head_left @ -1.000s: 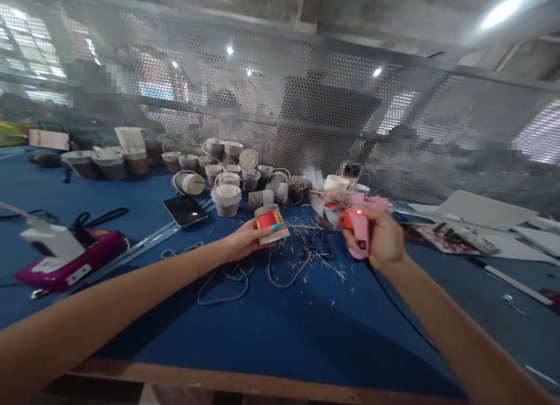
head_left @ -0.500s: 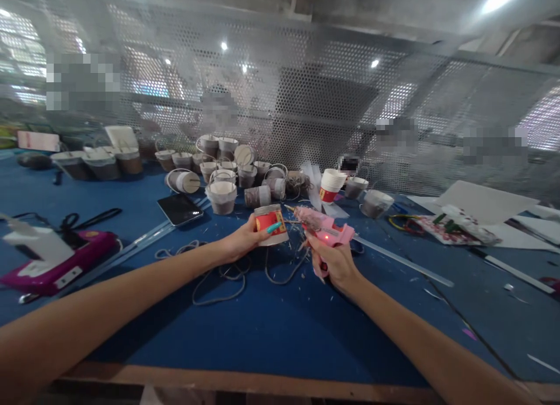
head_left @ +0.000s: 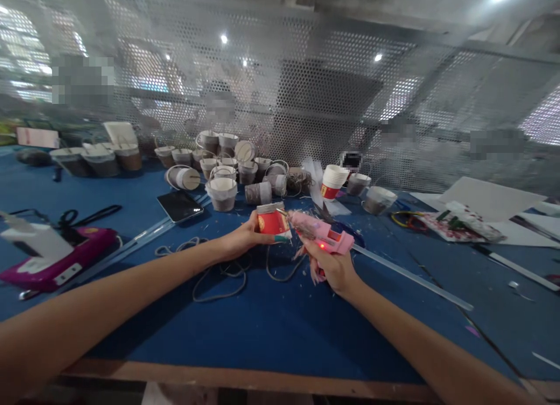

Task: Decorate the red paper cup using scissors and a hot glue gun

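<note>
A red paper cup (head_left: 270, 223) with a grey band at its upper end lies in the grip of my left hand (head_left: 245, 236). My right hand (head_left: 335, 266) is wrapped round a pink glue gun (head_left: 321, 231), whose red light glows. The gun's nozzle points left and is right by the cup's side; whether it touches cannot be made out. A clear glue stick (head_left: 411, 276) reaches out from behind the gun to the right. Grey cord (head_left: 219, 300) lies in loops on the table below the cup.
Several cord-wrapped cups with handles (head_left: 222, 194) crowd the back. A stack of paper cups (head_left: 334, 180) stands behind the gun. To the left are a phone (head_left: 179, 207) and a purple power strip (head_left: 83, 259). White sheets (head_left: 490, 203) lie at right on the blue table (head_left: 245, 341).
The cup has turned in my left hand, showing more of its red side. The glue gun's nozzle has moved slightly left and down, to the cup's upper side.
</note>
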{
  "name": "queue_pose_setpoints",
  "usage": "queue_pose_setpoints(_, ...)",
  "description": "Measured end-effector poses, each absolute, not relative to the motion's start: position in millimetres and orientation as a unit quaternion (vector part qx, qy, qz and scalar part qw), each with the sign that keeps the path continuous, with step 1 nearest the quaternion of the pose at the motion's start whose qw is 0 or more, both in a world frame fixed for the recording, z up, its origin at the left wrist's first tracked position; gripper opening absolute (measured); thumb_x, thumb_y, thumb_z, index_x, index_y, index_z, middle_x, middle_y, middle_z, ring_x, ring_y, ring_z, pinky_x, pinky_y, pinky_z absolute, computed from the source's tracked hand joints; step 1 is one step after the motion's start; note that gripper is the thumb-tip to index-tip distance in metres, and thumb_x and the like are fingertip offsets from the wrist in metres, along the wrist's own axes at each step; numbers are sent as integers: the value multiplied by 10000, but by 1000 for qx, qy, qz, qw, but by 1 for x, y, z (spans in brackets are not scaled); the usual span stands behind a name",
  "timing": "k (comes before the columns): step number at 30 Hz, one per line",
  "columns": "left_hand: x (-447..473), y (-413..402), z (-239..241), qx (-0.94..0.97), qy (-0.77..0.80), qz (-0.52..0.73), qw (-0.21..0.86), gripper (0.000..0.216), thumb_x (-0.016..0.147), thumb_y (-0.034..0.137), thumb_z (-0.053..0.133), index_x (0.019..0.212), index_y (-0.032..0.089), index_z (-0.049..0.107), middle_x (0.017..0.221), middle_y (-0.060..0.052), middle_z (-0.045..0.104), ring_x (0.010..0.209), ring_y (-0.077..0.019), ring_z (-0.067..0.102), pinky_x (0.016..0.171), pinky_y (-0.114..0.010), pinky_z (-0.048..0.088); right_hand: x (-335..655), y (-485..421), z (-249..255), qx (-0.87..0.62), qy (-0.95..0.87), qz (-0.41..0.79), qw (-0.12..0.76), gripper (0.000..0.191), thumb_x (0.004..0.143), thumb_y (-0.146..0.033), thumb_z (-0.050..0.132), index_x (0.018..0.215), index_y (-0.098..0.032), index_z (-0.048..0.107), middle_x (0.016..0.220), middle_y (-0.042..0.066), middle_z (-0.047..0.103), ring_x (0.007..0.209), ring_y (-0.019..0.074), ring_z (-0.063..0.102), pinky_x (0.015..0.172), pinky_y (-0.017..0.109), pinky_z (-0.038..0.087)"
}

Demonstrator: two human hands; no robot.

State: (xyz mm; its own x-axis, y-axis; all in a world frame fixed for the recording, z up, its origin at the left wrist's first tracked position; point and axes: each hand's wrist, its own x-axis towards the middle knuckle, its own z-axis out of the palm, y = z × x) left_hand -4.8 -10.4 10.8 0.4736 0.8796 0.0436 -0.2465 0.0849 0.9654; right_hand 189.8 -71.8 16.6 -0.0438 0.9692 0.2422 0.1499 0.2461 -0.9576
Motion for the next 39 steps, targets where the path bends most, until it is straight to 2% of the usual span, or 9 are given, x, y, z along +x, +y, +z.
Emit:
queue_pose_setpoints(5, -5, -10, 11, 523, 309, 416, 677, 693, 605, 108, 753, 1211, 192, 429, 1156, -83, 610, 1066, -214, 603, 1043, -436, 364, 185, -73, 20, -463, -593, 406, 518, 264, 743, -445, 627, 626, -209, 616, 312, -51, 422, 253, 101, 364, 280, 244, 281)
queue_pose_setpoints(10, -5, -9, 10, 520, 304, 412, 684, 721, 608, 101, 747, 1248, 172, 422, 1224, -116, 582, 1112, -231, 582, 1074, -447, 335, 184, -72, 19, -467, -589, 401, 524, 296, 753, -410, 616, 543, -206, 571, 305, -45, 421, 250, 89, 357, 273, 230, 274)
queue_pose_setpoints(19, -5, -8, 10, 526, 305, 413, 678, 693, 616, 120, 759, 1235, 179, 453, 1225, -107, 583, 1173, -270, 538, 1064, -455, 322, 183, -71, 20, -471, -586, 424, 505, 279, 744, -415, 594, 594, -180, 589, 303, -58, 421, 239, 91, 382, 249, 200, 294)
queue_pose_setpoints(30, -6, -6, 6, 517, 294, 421, 685, 684, 617, 64, 752, 1233, 206, 491, 1167, -72, 637, 1119, -242, 582, 1046, -431, 346, 179, -71, 23, -488, -567, 419, 515, 273, 699, -409, 577, 535, -200, 510, 270, -69, 382, 221, 90, 364, 230, 190, 263)
queue_pose_setpoints(39, -7, -6, 5, 513, 285, 424, 689, 691, 597, 67, 767, 1218, 207, 499, 1162, -75, 640, 1101, -237, 590, 1028, -412, 361, 182, -67, 18, -497, -578, 386, 520, 329, 693, -409, 572, 472, -212, 427, 311, -61, 397, 259, 90, 407, 260, 192, 316)
